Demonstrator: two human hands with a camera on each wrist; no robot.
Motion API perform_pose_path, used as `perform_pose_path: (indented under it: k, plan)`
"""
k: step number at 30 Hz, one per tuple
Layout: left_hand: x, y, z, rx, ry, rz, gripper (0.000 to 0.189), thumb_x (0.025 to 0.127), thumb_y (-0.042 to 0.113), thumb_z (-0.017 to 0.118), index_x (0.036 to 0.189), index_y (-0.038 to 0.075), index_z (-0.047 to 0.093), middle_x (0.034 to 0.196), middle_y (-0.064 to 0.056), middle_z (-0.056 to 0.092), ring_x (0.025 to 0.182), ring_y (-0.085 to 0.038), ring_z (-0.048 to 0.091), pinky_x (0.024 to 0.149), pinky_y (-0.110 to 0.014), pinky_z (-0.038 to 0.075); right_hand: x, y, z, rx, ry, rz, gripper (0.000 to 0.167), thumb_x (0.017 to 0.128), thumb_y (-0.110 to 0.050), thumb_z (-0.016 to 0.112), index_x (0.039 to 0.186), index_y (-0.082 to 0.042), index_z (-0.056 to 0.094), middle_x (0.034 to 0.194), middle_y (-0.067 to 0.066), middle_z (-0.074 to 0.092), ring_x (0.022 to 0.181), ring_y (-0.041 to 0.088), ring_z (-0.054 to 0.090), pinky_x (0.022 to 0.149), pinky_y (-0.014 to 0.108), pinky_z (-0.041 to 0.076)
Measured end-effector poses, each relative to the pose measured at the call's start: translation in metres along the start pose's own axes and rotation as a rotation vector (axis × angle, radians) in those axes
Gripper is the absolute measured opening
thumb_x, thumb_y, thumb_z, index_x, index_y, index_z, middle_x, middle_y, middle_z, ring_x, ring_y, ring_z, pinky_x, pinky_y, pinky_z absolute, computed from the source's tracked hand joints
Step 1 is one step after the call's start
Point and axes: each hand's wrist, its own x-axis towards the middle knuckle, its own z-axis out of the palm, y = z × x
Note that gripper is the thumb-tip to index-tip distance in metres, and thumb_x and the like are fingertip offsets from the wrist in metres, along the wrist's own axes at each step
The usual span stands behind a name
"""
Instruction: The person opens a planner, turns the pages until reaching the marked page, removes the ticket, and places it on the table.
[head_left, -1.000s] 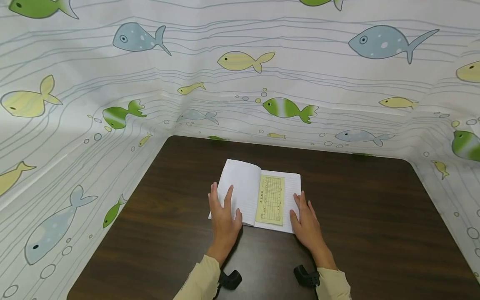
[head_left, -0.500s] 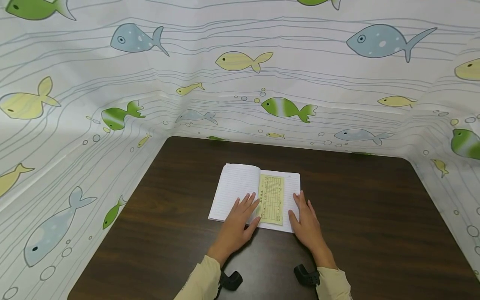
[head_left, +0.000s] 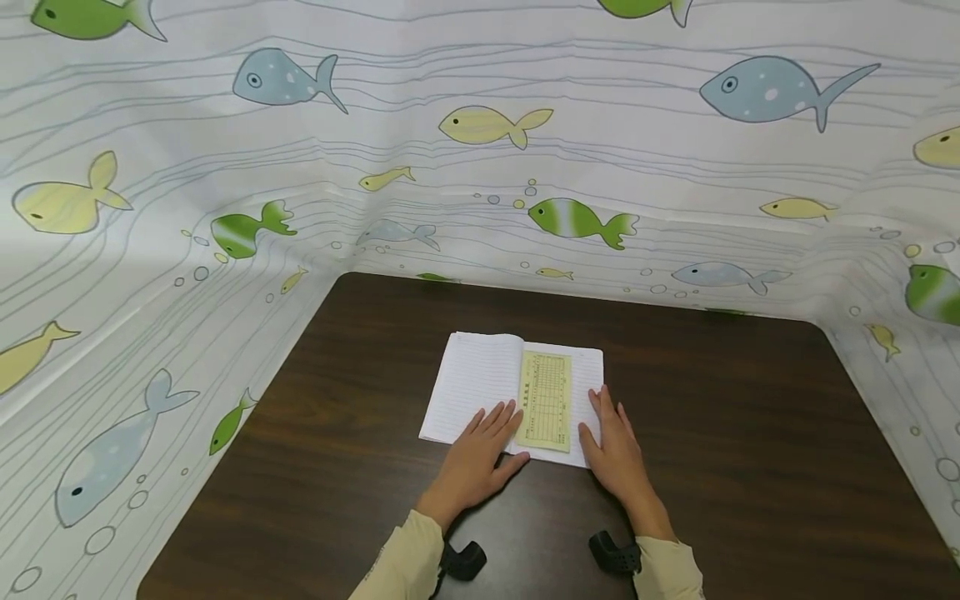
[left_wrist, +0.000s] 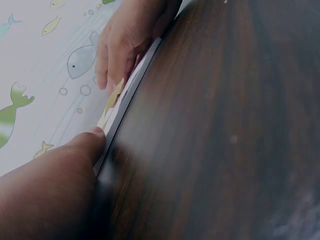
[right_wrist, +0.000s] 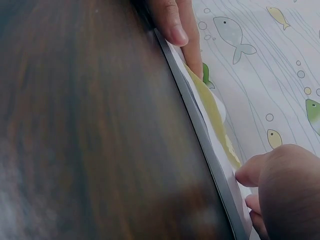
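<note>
An open notebook [head_left: 476, 379] with lined white pages lies on the dark table. On its right page is a yellow printed slip [head_left: 545, 402] with a table of rows, close to the fold. My left hand [head_left: 477, 458] rests on the lower part of the left page by the fold, fingers straight and its thumb at the bottom edge. My right hand [head_left: 617, 450] lies along the right page's outer edge with extended fingers. Low side views of the notebook's edge come from both wrists, with the slip [right_wrist: 212, 102] slightly raised in the right wrist view.
The brown wood-grain table [head_left: 750, 433] extends around the notebook. A white sheet [head_left: 480, 75] printed with fish surrounds its back and sides. Black wrist devices [head_left: 462, 561] sit by both cuffs of the pale sleeves [head_left: 401, 562].
My left hand has moved right from the left page's outer side to the fold, its fingers flattening there. The left page lies flatter. My right hand stays in place.
</note>
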Motion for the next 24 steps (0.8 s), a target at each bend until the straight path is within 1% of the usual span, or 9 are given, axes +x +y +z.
perform_pose_path:
  k: [7, 11, 15, 16, 19, 24]
  plan:
    - [-0.001, -0.001, -0.001, 0.002, 0.0, 0.009, 0.069, 0.105, 0.051, 0.053, 0.161, 0.012, 0.039, 0.167, -0.005, 0.032, 0.156, -0.019, 0.025, 0.128, -0.04, 0.018, 0.0, -0.002, -0.002, -0.002, -0.018, 0.006, 0.066, 0.104, -0.014, 0.057, 0.156, 0.013, 0.028, 0.162, 0.027, 0.03, 0.154, 0.04, 0.026, 0.126, 0.057, 0.011]
    - [-0.002, -0.002, 0.0, 0.027, 0.029, 0.029, 0.069, 0.105, 0.051, 0.055, 0.159, 0.01, 0.043, 0.165, -0.007, 0.036, 0.154, -0.021, 0.031, 0.126, -0.041, 0.023, -0.002, -0.004, -0.003, 0.017, -0.05, 0.068, 0.067, 0.106, -0.019, 0.055, 0.159, 0.01, 0.026, 0.165, 0.025, 0.025, 0.154, 0.045, 0.019, 0.124, 0.062, 0.014]
    - [-0.004, -0.003, 0.0, 0.031, 0.055, 0.045, 0.067, 0.104, 0.049, 0.056, 0.157, 0.008, 0.046, 0.163, -0.01, 0.04, 0.151, -0.023, 0.037, 0.125, -0.041, 0.027, -0.002, -0.009, -0.005, 0.023, -0.092, 0.125, 0.068, 0.107, -0.022, 0.054, 0.16, 0.009, 0.024, 0.166, 0.023, 0.021, 0.155, 0.047, 0.014, 0.124, 0.062, 0.016]
    - [-0.003, -0.001, 0.0, 0.024, 0.056, 0.055, 0.067, 0.104, 0.049, 0.056, 0.156, 0.008, 0.046, 0.163, -0.01, 0.041, 0.151, -0.024, 0.037, 0.125, -0.041, 0.027, -0.002, -0.009, -0.008, 0.016, -0.095, 0.133, 0.068, 0.107, -0.022, 0.054, 0.159, 0.01, 0.023, 0.166, 0.023, 0.022, 0.155, 0.046, 0.015, 0.124, 0.061, 0.016]
    - [-0.002, 0.001, 0.001, 0.004, 0.067, 0.07, 0.067, 0.104, 0.049, 0.057, 0.155, 0.007, 0.047, 0.161, -0.011, 0.042, 0.15, -0.025, 0.039, 0.124, -0.041, 0.029, 0.002, -0.012, -0.015, -0.019, -0.098, 0.129, 0.068, 0.106, -0.019, 0.056, 0.157, 0.014, 0.024, 0.161, 0.025, 0.031, 0.152, 0.047, 0.022, 0.124, 0.06, 0.019]
    - [-0.007, -0.001, 0.0, -0.012, 0.12, 0.065, 0.065, 0.101, 0.045, 0.063, 0.151, 0.005, 0.053, 0.157, -0.013, 0.048, 0.146, -0.027, 0.045, 0.122, -0.043, 0.034, 0.019, -0.019, -0.02, -0.062, -0.098, 0.099, 0.072, 0.105, -0.021, 0.058, 0.155, 0.018, 0.023, 0.148, 0.029, 0.051, 0.145, 0.045, 0.04, 0.118, 0.061, 0.032]
